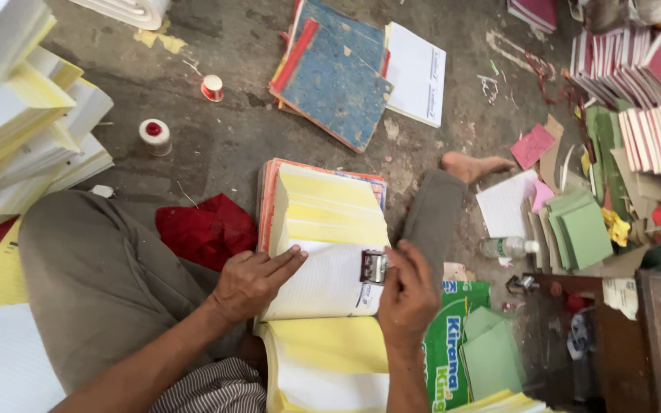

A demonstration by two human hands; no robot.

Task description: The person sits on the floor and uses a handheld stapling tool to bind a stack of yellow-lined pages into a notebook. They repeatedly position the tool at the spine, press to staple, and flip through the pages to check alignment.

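I sit on the floor with a stack of yellow and white paper pads (323, 222) in front of me. My left hand (254, 281) lies flat on the top white ruled sheet (323, 283), fingers spread toward the right. My right hand (407, 294) holds a small metal stamping device (373, 267) against the sheet's right edge. More yellow and white pads (327, 367) lie nearer to me, between my knees.
Blue-covered books (338, 73) lie ahead. Two thread spools (154, 134) stand at the left near tall paper stacks (24, 130). A red cloth (204, 229), a plastic bottle (508, 247), green card pieces (579, 229), maroon-edged booklets (644, 84) and a green sack (449, 344) surround me.
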